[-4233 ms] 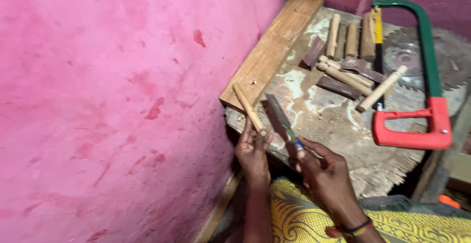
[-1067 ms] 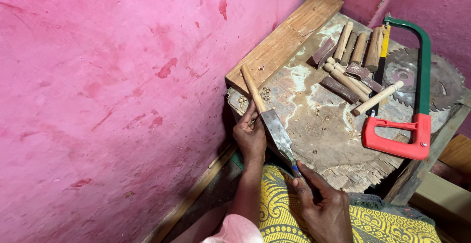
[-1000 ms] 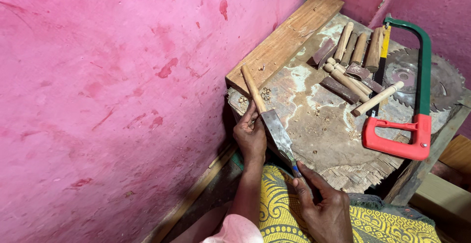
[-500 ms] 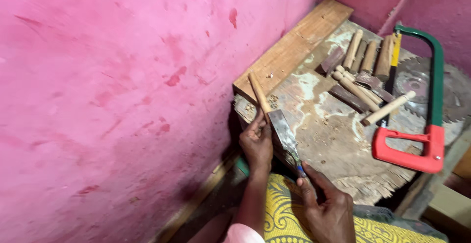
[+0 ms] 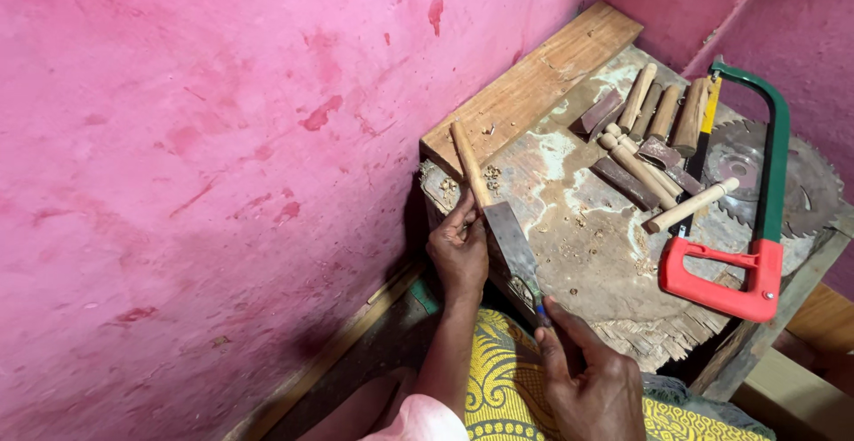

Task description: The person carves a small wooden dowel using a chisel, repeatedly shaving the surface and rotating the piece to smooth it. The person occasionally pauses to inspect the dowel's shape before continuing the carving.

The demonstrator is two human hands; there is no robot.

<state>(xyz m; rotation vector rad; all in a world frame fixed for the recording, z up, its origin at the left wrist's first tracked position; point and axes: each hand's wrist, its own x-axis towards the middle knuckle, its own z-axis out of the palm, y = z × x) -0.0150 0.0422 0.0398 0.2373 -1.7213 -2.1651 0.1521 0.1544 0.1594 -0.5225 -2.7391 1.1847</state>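
Wooden stick [image 5: 469,163] lies at the bench's [image 5: 587,227] left edge as before, left hand [image 5: 459,252] fingers pinching its near end, right hand [image 5: 587,379] fingers closed on the flat blade [image 5: 513,243], now resting nearer alongside it.

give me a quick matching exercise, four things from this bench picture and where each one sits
Things:
1. wooden stick
2. flat blade
3. hacksaw
4. plank

Places:
A. along the pink wall at the bench's far edge
B. held by the right hand, laid against the stick
C. on the right side of the bench, beside the circular saw blade
D. steadied by the left hand at the bench's near corner

Pairs: 1-D, 2-B, 3-C, 4-A
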